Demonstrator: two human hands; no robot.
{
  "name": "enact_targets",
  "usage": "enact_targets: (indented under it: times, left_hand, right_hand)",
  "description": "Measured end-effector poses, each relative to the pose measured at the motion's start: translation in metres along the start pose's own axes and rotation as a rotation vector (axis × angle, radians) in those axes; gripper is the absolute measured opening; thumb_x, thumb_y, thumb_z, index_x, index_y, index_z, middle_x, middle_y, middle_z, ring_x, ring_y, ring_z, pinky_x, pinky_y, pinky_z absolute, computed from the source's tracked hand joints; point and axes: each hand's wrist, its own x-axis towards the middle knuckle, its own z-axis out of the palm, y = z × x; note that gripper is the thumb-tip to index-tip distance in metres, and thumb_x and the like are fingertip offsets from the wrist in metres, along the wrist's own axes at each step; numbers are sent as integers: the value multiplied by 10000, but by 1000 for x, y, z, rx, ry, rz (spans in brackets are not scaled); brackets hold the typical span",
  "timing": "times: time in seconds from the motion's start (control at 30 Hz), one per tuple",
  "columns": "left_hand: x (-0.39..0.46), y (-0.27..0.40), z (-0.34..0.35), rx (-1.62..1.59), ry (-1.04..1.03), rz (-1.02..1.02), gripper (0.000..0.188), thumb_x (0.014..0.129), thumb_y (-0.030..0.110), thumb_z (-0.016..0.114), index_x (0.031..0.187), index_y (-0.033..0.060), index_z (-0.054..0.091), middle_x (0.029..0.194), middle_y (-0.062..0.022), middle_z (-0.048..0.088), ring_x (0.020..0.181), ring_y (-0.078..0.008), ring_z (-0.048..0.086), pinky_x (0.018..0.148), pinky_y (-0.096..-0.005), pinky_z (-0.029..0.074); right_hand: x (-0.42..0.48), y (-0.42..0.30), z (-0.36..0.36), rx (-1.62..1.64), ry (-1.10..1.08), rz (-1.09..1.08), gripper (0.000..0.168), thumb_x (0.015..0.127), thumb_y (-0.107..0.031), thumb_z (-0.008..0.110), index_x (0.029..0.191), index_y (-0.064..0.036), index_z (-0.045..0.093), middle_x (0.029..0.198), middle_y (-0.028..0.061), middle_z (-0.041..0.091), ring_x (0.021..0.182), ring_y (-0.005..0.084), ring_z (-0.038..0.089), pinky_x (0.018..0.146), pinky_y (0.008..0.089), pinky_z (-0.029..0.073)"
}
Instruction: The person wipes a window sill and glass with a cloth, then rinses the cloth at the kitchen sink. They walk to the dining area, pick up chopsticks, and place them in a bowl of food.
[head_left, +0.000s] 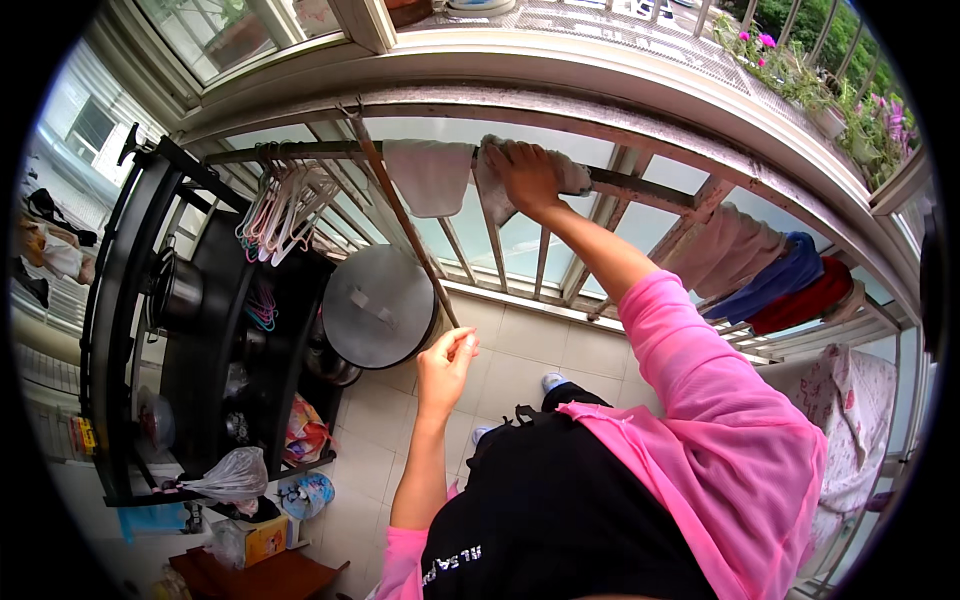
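Observation:
My right hand (526, 178) lies spread over a bunched greyish cloth (574, 171) draped on the metal rail (645, 187). Just left of it a white cloth (429, 176) hangs over the same rail. My left hand (448, 367) is lower, near the middle of the view, with thumb and fingers pinched at the lower end of a long thin pole (397, 214). The pole has a forked metal tip and slants across the rail beside the white cloth. Whether the fingers close firmly round the pole's end cannot be told.
Clothes hangers (281, 202) hang at the rail's left end. A black shelf rack (202, 300) with pots stands at left, beside a large round lid (380, 306). Blue and red cloths (806, 296) hang at right. A stool (255, 574) is at lower left; flowered fabric (855, 412) covers something at right.

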Motion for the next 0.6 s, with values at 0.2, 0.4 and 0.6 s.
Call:
enact_targets:
  times: [0.2, 0.4, 0.6]
  left_hand:
    - [19, -3, 43, 57, -20, 11, 210, 848, 112, 558, 986, -38, 606, 830, -109, 653, 738, -135, 620, 686, -244, 482]
    - [21, -22, 58, 110, -9, -45, 219, 849, 130, 566, 989, -33, 605, 835, -100, 651, 751, -138, 622, 686, -246, 482]
    - [5, 0, 38, -323, 114, -10, 375, 861, 286, 572, 1074, -23, 562, 951, -61, 608, 873, -110, 547, 794, -249, 421]
  right_hand:
    - [-57, 90, -77, 104, -254, -56, 594, 638, 65, 525, 1198, -119, 459, 1142, 112, 514, 1054, 292, 512, 801, 377, 478]
    - [-128, 144, -164, 583, -212, 278, 428, 767, 45, 515, 1185, -48, 521, 1153, 108, 552, 1038, 225, 532, 866, 293, 425]
    - [-67, -26, -139, 2116, -564, 977, 460, 808, 3, 565, 1251, -17, 443, 1161, 77, 532, 1023, 148, 518, 892, 285, 412]
